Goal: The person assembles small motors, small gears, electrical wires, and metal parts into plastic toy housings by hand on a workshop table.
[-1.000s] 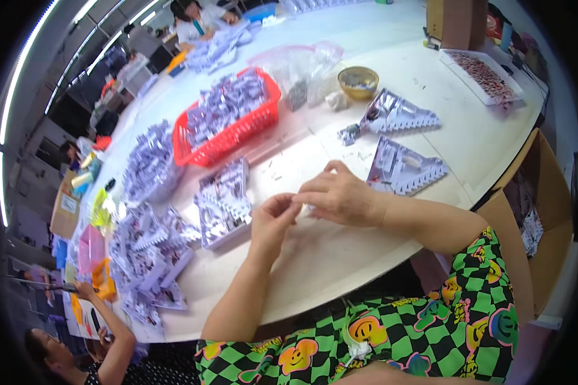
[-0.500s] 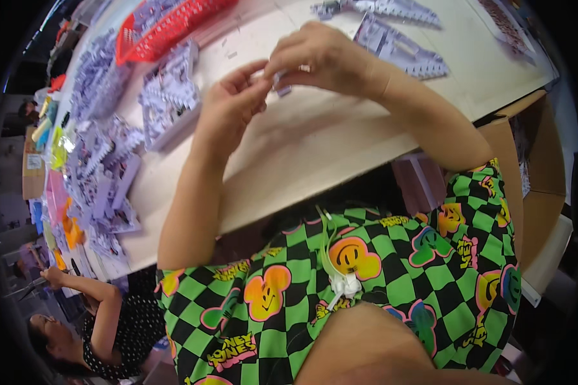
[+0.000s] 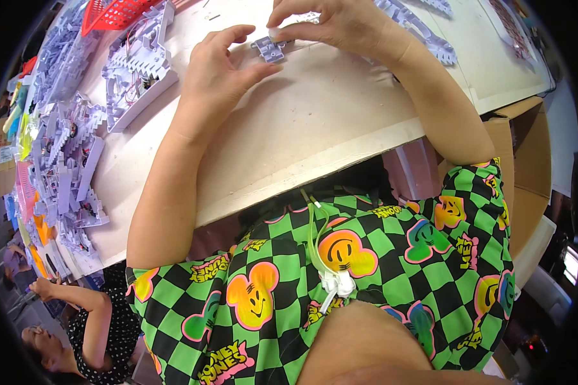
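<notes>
A small grey plastic part (image 3: 269,49) with side tabs is between my hands, at the top middle above the table. My right hand (image 3: 331,27) pinches at its upper edge with thumb and forefinger; something pale shows by the thumb tip. My left hand (image 3: 213,76) is open, its thumb and forefinger spread around the part. The left thumb tip lies just under the part's lower edge, and I cannot tell whether it touches. To the left lies a larger grey plastic housing (image 3: 138,70) with toothed edges and thin wires.
Grey toothed housings (image 3: 67,160) are heaped along the table's left side. A red perforated basket (image 3: 109,16) stands at the upper left. More grey pieces (image 3: 424,35) lie at the upper right. A cardboard box (image 3: 526,160) stands beyond the table's right edge. Another person (image 3: 90,327) sits at lower left.
My hands have come apart, and the left fingers have spread, leaving the grey part plainly in sight. The view has shifted, so the basket and housings appear farther left and higher.
</notes>
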